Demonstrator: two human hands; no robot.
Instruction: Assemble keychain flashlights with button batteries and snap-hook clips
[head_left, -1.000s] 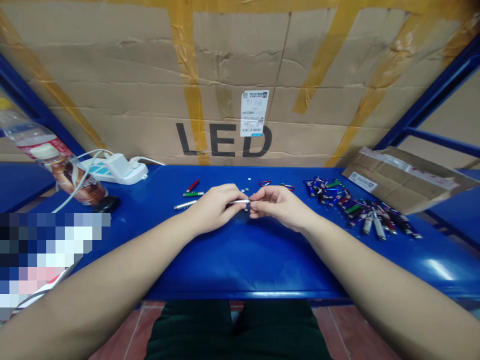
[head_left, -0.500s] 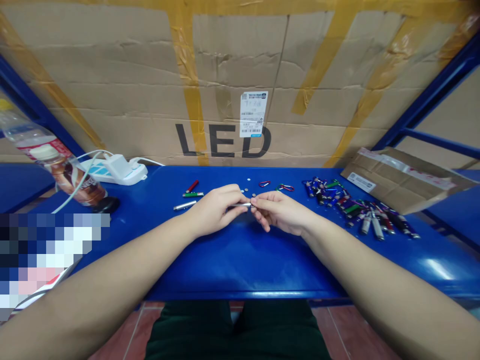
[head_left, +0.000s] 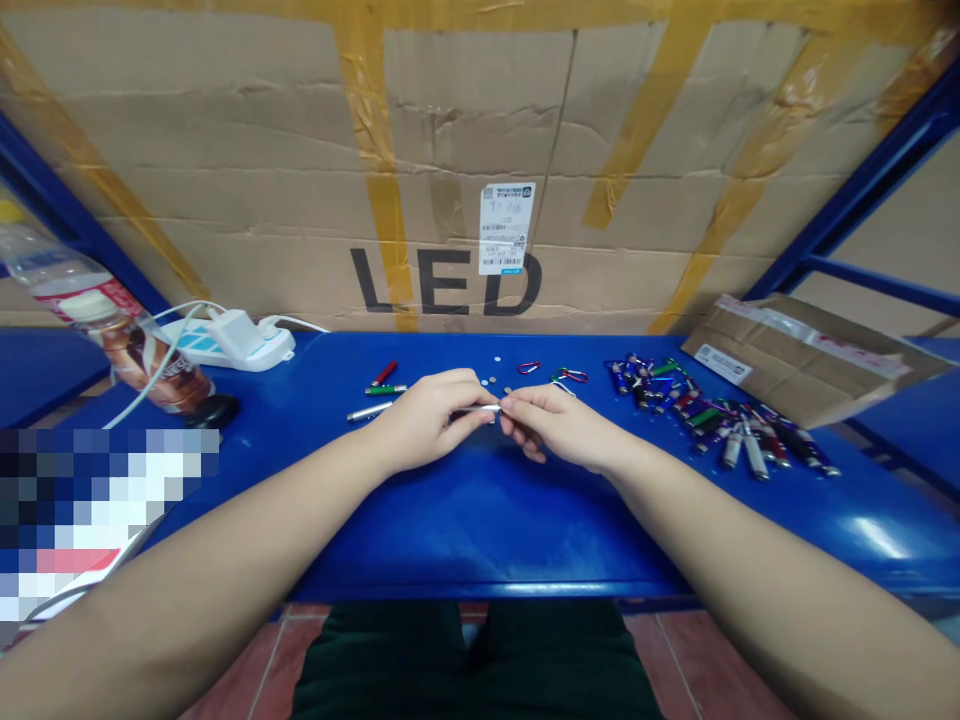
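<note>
Gripping a slim silver tube (head_left: 476, 408) between both hands: the left hand (head_left: 427, 420) curls closed around one end, and the right hand's fingertips (head_left: 508, 403) pinch the other, above the blue table (head_left: 487, 520) (the hold barely differs from a moment earlier, the tube still off the tabletop). Just beyond the fingertips lie small silver discs (head_left: 491, 381) and a red carabiner (head_left: 529, 367). Left of the left hand rest similar metal tubes (head_left: 369, 411); right of the right hand, a heap of keychain flashlights (head_left: 720, 425); farthest, a taped carton wall (head_left: 446, 150).
</note>
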